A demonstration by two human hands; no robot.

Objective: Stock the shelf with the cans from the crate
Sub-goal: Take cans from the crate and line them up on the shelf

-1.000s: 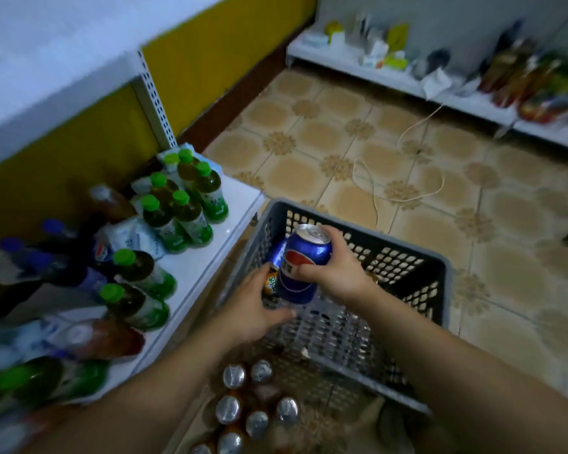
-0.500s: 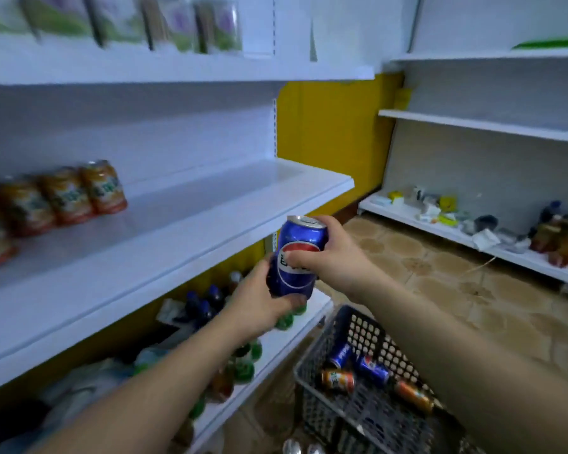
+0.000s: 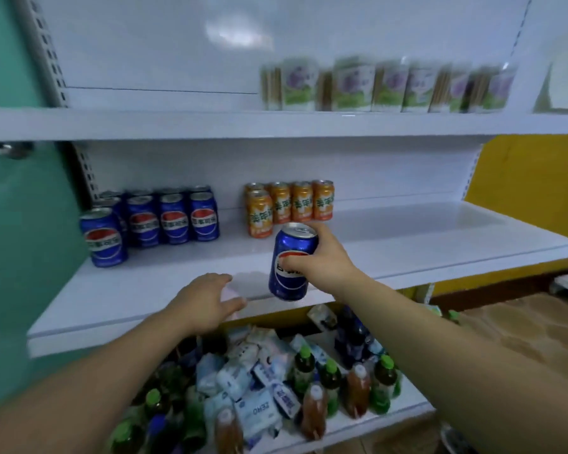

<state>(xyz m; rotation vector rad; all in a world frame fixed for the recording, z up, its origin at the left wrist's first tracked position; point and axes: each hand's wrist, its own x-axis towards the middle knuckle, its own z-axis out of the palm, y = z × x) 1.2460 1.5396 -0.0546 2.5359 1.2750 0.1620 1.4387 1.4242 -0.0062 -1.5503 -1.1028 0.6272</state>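
My right hand (image 3: 325,263) grips a blue cola can (image 3: 291,257) upright, just over the front edge of the white middle shelf (image 3: 407,244). My left hand (image 3: 207,301) holds nothing, its fingers spread flat at the shelf's front lip, left of the can. Several blue cola cans (image 3: 151,221) stand in rows at the shelf's left end. Beside them, several orange cans (image 3: 289,204) form a group at the back centre. The crate is out of view.
The top shelf carries a row of green-and-purple cartons (image 3: 387,85). The bottom shelf (image 3: 358,430) is crowded with green-capped bottles (image 3: 304,371), blue bottles and white packets (image 3: 259,411). A teal wall (image 3: 17,240) lies left, a yellow wall (image 3: 532,172) and tiled floor right.
The view has swung up from the crate to the shelf. My right hand carried the cola can up to the middle shelf. My left hand let go of it and now touches the shelf edge.
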